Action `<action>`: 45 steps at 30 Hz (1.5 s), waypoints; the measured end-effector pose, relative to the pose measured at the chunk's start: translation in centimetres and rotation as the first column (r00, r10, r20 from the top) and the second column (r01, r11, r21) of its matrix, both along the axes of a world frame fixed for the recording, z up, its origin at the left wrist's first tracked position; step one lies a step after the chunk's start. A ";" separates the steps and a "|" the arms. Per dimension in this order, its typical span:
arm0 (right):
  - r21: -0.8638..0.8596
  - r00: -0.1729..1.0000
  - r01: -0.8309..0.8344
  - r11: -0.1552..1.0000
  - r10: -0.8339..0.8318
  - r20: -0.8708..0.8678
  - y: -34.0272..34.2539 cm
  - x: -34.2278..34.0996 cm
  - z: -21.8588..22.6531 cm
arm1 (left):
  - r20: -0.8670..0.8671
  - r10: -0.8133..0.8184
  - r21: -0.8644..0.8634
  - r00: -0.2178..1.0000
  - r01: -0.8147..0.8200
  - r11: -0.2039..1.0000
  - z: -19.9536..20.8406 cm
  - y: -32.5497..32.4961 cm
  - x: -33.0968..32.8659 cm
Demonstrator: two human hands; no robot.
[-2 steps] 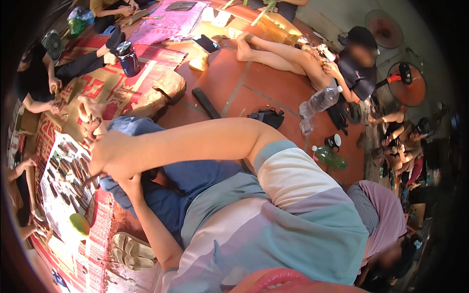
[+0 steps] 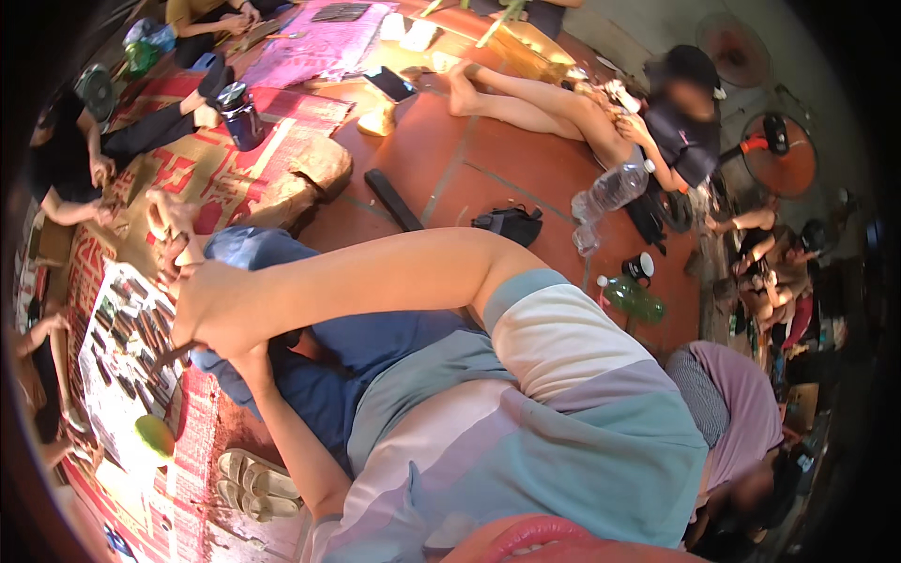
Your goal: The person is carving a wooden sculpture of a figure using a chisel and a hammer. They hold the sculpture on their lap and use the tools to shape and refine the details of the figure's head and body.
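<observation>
Dark stick-like piece (image 2: 174, 355) pinched above the white sheet (image 2: 113, 394) of small dark parts.

The right hand (image 2: 211, 314) closes around it (arm stretched across the lap), the left hand (image 2: 251, 361) sits just beneath, grip unclear; a green fruit (image 2: 153, 435) and sandals (image 2: 253, 483) lie nearby.

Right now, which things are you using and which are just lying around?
In use: hands, thin dark stick, white sheet of small dark pieces.
Lying about: sandals, clear bottle, green bottle, black pouch.
</observation>
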State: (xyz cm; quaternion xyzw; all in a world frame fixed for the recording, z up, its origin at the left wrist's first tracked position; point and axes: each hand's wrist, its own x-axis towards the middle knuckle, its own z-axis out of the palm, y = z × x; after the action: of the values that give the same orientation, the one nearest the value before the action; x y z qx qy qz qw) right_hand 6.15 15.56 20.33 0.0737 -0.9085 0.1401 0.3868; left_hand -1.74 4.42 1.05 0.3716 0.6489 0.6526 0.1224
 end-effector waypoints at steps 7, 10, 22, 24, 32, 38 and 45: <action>-0.139 0.995 0.094 0.986 -0.087 0.057 -0.4 -2.7 0.8 | -0.024 -0.040 -0.132 0.999 0.037 0.991 2.8 -0.1 -0.5; -0.378 1.000 -0.007 0.926 0.012 0.012 -1.5 1.2 3.8 | -0.049 -0.072 -0.178 0.996 0.063 0.982 3.1 -0.4 -1.2; -0.618 0.956 -0.248 0.746 0.083 -0.283 -0.3 4.9 2.0 | -0.120 -0.023 0.012 0.993 0.025 1.000 5.3 1.3 0.2; -0.676 0.988 -0.150 0.721 0.086 -0.128 0.1 8.4 3.9 | -0.093 -0.012 0.025 0.996 0.014 1.000 5.6 1.8 0.3; -0.789 0.996 0.046 0.613 0.028 0.080 1.5 11.0 5.8 | 0.177 -0.047 0.131 0.983 0.024 0.991 9.5 2.1 2.7; -0.901 0.963 -0.060 0.429 0.262 0.060 2.4 8.9 9.0 | 0.396 -0.188 0.317 0.899 0.058 0.947 10.2 2.7 2.3; -0.367 0.809 0.046 0.929 0.181 0.559 2.2 5.4 9.4 | 0.135 -0.126 0.264 0.983 0.087 0.961 7.1 1.9 2.9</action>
State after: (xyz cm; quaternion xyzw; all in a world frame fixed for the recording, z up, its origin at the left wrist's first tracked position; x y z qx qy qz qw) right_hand 11.51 17.72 29.70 -0.0129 -0.9377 0.3350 0.0907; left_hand 1.12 6.32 8.13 0.3686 0.5266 0.7498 0.1569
